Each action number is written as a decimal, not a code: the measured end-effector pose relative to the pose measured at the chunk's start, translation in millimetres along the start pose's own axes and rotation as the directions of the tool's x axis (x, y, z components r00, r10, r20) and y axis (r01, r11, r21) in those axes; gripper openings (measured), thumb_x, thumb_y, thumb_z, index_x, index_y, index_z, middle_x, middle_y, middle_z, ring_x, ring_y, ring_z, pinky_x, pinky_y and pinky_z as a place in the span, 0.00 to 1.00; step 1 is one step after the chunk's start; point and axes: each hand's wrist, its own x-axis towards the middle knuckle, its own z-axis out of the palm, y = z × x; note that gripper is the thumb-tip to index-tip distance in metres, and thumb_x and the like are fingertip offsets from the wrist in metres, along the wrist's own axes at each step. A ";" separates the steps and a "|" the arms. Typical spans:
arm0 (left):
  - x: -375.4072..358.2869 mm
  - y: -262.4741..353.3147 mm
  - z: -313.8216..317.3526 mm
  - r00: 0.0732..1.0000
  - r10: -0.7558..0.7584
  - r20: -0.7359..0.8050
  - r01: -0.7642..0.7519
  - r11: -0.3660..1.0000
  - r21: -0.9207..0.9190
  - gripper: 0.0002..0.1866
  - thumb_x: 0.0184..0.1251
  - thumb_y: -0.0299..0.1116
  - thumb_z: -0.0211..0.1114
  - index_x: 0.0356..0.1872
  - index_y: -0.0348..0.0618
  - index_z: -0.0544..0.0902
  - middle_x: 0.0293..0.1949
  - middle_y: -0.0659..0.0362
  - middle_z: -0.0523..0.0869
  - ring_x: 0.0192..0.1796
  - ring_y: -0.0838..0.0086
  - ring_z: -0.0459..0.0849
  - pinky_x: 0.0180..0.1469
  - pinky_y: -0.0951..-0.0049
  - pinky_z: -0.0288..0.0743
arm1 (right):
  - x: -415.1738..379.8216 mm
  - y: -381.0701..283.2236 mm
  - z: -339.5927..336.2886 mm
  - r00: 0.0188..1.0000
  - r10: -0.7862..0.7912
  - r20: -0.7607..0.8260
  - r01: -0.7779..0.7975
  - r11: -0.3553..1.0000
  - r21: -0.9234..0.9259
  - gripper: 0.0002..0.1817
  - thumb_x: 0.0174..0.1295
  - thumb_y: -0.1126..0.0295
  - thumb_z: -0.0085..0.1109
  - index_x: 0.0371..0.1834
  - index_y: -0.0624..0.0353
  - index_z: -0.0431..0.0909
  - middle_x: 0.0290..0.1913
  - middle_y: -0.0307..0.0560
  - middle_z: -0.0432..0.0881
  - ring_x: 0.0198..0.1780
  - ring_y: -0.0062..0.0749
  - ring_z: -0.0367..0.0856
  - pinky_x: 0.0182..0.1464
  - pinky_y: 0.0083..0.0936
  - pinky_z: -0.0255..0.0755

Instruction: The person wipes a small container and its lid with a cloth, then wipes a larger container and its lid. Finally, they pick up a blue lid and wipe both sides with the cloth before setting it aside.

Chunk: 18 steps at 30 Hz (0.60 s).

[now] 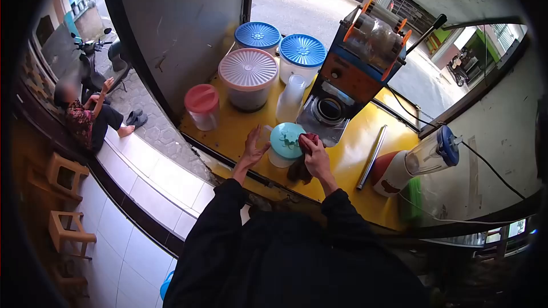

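Note:
A tub with a turquoise lid (287, 140) stands near the front edge of the yellow counter (349, 162). My right hand (317, 158) is closed around a dark red cloth (309, 140) at the lid's right side. On the tub's left, my left hand (252, 149) has its fingers apart beside the handle and holds nothing. Behind the tub is a stack of clear cups (291, 98). A dark bundle (299, 172) lies below my right hand.
Lidded tubs, pink (248, 68), blue (302, 51) and red (202, 100), stand behind and left. A cup sealing machine (357, 71) is at back right, with a metal bar (372, 157) and blender (419, 159) further right. A person (85, 111) sits outside left.

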 end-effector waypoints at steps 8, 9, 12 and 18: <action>4.9 59.3 -28.0 0.959 -0.160 0.233 0.243 0.890 -0.386 0.55 0.39 0.57 0.69 0.66 0.52 0.45 0.63 0.48 0.55 0.63 0.58 0.58 0.62 0.64 0.56 | -6.1 7.8 1.8 0.996 -0.075 -0.058 0.078 0.996 0.049 0.20 0.56 0.68 0.48 0.54 0.37 0.69 0.48 0.54 0.69 0.46 0.51 0.72 0.48 0.36 0.67; 3.6 57.7 -27.4 0.958 -0.164 0.234 0.247 0.889 -0.387 0.55 0.39 0.57 0.69 0.66 0.52 0.45 0.63 0.48 0.55 0.63 0.58 0.58 0.62 0.64 0.56 | -8.4 6.4 0.9 0.996 -0.073 -0.054 0.076 0.996 0.049 0.20 0.56 0.68 0.48 0.54 0.37 0.69 0.48 0.54 0.69 0.46 0.51 0.72 0.48 0.36 0.67; 2.1 54.6 -29.8 0.957 -0.179 0.227 0.241 0.926 -0.289 0.56 0.34 0.59 0.71 0.66 0.52 0.49 0.61 0.47 0.59 0.61 0.57 0.62 0.60 0.63 0.58 | -12.3 0.0 -2.7 0.997 -0.063 -0.047 0.066 0.995 0.076 0.23 0.54 0.74 0.48 0.55 0.41 0.69 0.47 0.51 0.69 0.49 0.48 0.70 0.51 0.32 0.65; -19.3 58.6 -17.7 0.992 -0.123 0.020 0.116 0.967 0.225 0.49 0.24 0.66 0.69 0.48 0.42 0.69 0.46 0.50 0.73 0.52 0.56 0.70 0.51 0.59 0.65 | -30.2 -1.8 0.5 0.998 0.031 -0.059 -0.027 0.997 0.066 0.25 0.52 0.76 0.48 0.56 0.44 0.68 0.48 0.55 0.67 0.49 0.50 0.69 0.51 0.33 0.65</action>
